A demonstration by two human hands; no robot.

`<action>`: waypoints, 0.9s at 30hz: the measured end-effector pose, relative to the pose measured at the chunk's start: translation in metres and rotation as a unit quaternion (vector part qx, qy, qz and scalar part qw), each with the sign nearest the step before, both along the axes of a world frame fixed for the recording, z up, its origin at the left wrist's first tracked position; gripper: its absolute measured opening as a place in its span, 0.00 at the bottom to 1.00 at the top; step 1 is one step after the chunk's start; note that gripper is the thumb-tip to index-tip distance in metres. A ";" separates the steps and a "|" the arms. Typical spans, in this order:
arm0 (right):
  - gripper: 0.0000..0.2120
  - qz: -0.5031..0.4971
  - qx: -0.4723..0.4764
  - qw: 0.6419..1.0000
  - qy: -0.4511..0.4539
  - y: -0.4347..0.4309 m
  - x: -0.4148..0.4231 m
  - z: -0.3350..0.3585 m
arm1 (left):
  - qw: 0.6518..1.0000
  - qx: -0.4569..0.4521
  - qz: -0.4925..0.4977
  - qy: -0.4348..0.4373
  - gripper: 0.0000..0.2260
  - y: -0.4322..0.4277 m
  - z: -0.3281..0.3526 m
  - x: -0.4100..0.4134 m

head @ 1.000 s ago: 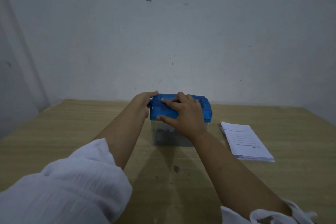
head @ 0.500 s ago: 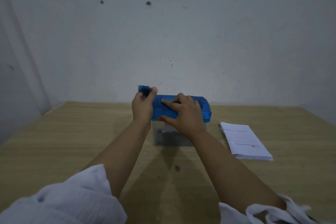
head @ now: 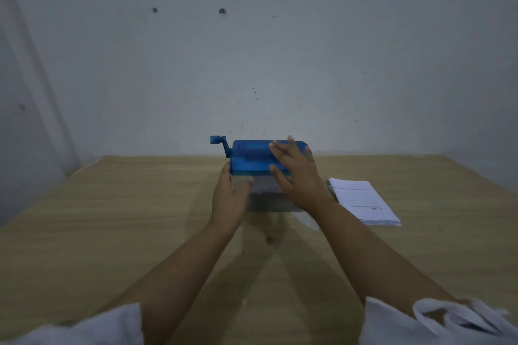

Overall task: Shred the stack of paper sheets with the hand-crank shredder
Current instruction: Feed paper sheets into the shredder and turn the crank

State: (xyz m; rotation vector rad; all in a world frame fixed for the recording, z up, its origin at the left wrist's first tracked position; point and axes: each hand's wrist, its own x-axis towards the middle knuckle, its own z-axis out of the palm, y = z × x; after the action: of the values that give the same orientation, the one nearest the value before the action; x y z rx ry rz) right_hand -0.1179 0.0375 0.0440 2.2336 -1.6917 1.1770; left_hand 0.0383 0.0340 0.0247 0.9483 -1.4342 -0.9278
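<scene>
Nearest, sleeves: bunched white cloth sleeves (head: 84,328) lie at the bottom edge, with both bare forearms reaching forward over the pale wood-grain table (head: 112,218).
Left hand: the left hand (head: 231,196) has come off the crank and dropped to the shredder's near-left corner. Its fingers are almost straight against the side and it holds nothing.
Right hand: the right hand (head: 297,173) is spread wide and flat over the lid, blurred. Whether it presses or hovers is unclear.
Paper: the stack of white printed paper sheets (head: 364,202) sits just right of the shredder, on the table, untouched.
Shredder: the small hand-crank shredder with a blue plastic top (head: 249,157) stands on its clear plastic bin (head: 266,199), mid-table.
Crank: the blue crank handle (head: 220,143) stands free, pointing up and left, where half a second ago the left hand gripped it.
Wall: a plain grey wall (head: 280,50) with a few dark marks.
Meaning: cranking has paused. Likely the fed sheet is through, and the next one must be taken from the stack.
</scene>
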 end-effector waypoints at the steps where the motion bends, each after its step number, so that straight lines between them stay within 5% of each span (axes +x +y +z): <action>1: 0.20 -0.007 -0.055 0.997 -0.061 0.006 -0.007 -0.004 | 1.000 -0.007 0.013 -0.016 0.23 0.010 -0.008 -0.003; 5: 0.13 -0.102 -0.113 0.968 -0.200 0.029 -0.047 -0.026 | 0.993 0.012 0.024 -0.113 0.29 0.035 -0.039 -0.018; 14: 0.08 -0.238 0.004 0.958 -0.163 0.035 -0.139 -0.064 | 0.964 -0.032 -0.124 -0.234 0.25 0.060 -0.062 -0.092; 22: 0.14 -0.370 0.083 0.916 -0.129 0.040 -0.154 -0.076 | 0.908 -0.074 -0.170 -0.376 0.26 0.020 -0.057 -0.165; 27: 0.25 -0.445 0.194 0.864 -0.137 0.038 -0.165 -0.079 | 0.827 -0.098 -0.190 -0.520 0.24 0.010 -0.061 -0.178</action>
State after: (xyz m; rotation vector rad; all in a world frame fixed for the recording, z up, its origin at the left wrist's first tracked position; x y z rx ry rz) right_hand -0.2832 0.0758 -0.0350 1.0810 -2.7958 0.9564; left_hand -0.1394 0.0441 -0.0363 1.0772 -2.6705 -0.4799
